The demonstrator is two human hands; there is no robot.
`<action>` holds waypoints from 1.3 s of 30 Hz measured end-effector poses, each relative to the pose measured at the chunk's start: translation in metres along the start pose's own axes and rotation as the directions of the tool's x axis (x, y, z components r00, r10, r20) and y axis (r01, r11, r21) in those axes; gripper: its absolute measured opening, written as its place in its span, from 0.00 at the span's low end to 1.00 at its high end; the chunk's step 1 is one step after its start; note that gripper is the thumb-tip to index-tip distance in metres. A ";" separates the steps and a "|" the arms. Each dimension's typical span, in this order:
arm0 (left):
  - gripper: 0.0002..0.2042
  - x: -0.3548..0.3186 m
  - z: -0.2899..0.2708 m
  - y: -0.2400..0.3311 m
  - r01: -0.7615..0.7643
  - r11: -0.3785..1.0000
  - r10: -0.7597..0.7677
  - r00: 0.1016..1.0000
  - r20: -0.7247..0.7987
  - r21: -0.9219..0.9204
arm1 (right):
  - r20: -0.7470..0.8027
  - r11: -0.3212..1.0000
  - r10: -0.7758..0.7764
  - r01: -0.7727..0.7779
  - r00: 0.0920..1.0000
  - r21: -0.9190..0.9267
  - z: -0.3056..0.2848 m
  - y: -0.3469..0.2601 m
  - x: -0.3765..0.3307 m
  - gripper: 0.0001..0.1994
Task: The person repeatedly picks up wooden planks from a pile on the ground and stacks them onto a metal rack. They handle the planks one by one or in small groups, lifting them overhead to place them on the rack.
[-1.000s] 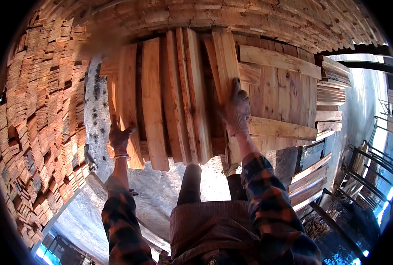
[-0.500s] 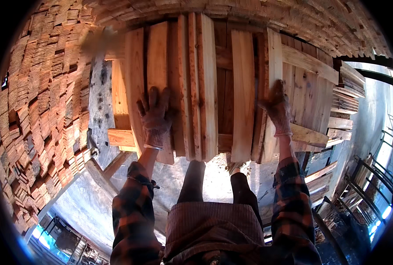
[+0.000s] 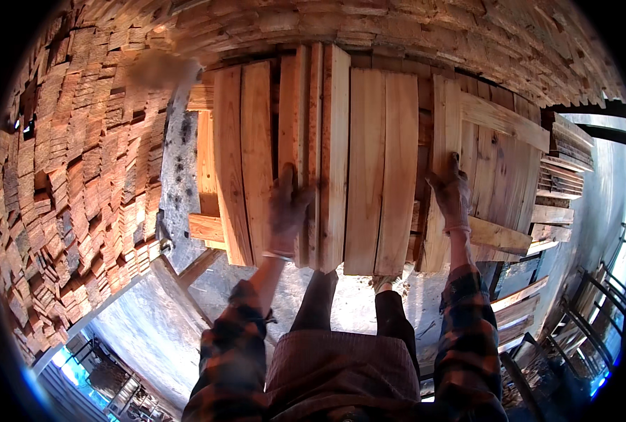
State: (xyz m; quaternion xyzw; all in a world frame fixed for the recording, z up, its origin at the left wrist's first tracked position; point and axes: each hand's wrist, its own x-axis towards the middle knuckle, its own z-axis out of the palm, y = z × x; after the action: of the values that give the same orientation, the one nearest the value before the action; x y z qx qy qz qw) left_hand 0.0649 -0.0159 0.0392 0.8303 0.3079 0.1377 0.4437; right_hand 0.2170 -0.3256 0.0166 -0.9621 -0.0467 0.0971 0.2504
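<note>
My gloved left hand [image 3: 288, 211] is blurred, its fingers apart, against the left side of the narrow wooden boards standing on edge [image 3: 316, 141]; its thumb reaches across them. A gloved right hand [image 3: 450, 200] spans a pale wooden board [image 3: 445, 112] at the right, thumb at the left edge and fingers over the top and far edge. Between the hands lie two pale boards [image 3: 383, 169], flat and edge to edge. Left of my left hand lie two more flat boards [image 3: 242, 148]. All rest on a layer of crosswise slats and boards.
Tall walls of stacked wood pieces [image 3: 81, 176] rise at the left and along the far side. To the right, planks with a crosspiece [image 3: 502, 123] lie next to a stack of boards [image 3: 562, 158]. A metal rack [image 3: 594, 302] stands at the lower right.
My left hand has moved right, from the flat boards to the boards on edge. The gap between the left boards has closed. Two boards lie together in the middle where one lay beside a gap.
</note>
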 end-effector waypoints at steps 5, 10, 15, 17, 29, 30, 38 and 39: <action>0.20 0.014 -0.007 0.022 0.449 0.751 -0.260 0.875 0.409 -0.484 | 0.045 0.909 -0.038 0.054 0.998 -0.414 -0.004 -0.060 -0.010 0.38; 0.11 0.010 -0.026 -0.008 0.307 0.829 -0.234 0.950 0.209 -0.468 | 0.043 0.979 -0.203 0.204 0.978 -0.013 0.058 -0.197 -0.047 0.47; 0.21 0.012 -0.135 -0.015 0.258 0.857 -0.252 0.965 0.074 -0.447 | 0.022 0.959 -0.092 0.095 0.996 -0.268 0.084 -0.231 -0.033 0.50; 0.23 0.039 -0.182 -0.027 0.294 0.890 -0.271 0.956 0.113 -0.349 | 0.079 0.995 0.070 -0.064 0.994 -0.074 0.062 -0.232 -0.022 0.46; 0.19 0.112 -0.148 -0.176 0.363 0.882 -0.358 0.931 0.075 -0.299 | 0.143 0.447 0.173 -0.207 0.975 0.871 -0.071 0.123 -0.017 0.27; 0.17 0.107 -0.152 -0.173 0.332 0.900 -0.328 0.943 0.062 -0.282 | 0.193 0.508 0.235 -0.290 0.953 0.811 -0.062 0.135 -0.011 0.26; 0.14 0.113 -0.161 -0.165 0.293 0.940 -0.306 0.951 -0.052 -0.177 | 0.310 0.575 0.293 -0.425 0.905 0.699 -0.024 0.107 0.011 0.20; 0.12 0.112 -0.162 -0.168 0.325 0.916 -0.354 0.931 -0.089 -0.237 | 0.334 0.602 0.272 -0.430 0.902 0.673 -0.023 0.097 0.011 0.20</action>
State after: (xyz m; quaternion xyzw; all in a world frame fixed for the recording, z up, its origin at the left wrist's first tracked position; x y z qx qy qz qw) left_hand 0.0050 0.2305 -0.0117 0.6996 0.4587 0.1453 0.5282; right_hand 0.2363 -0.4197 -0.0133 -0.7551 0.1626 0.2498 0.5840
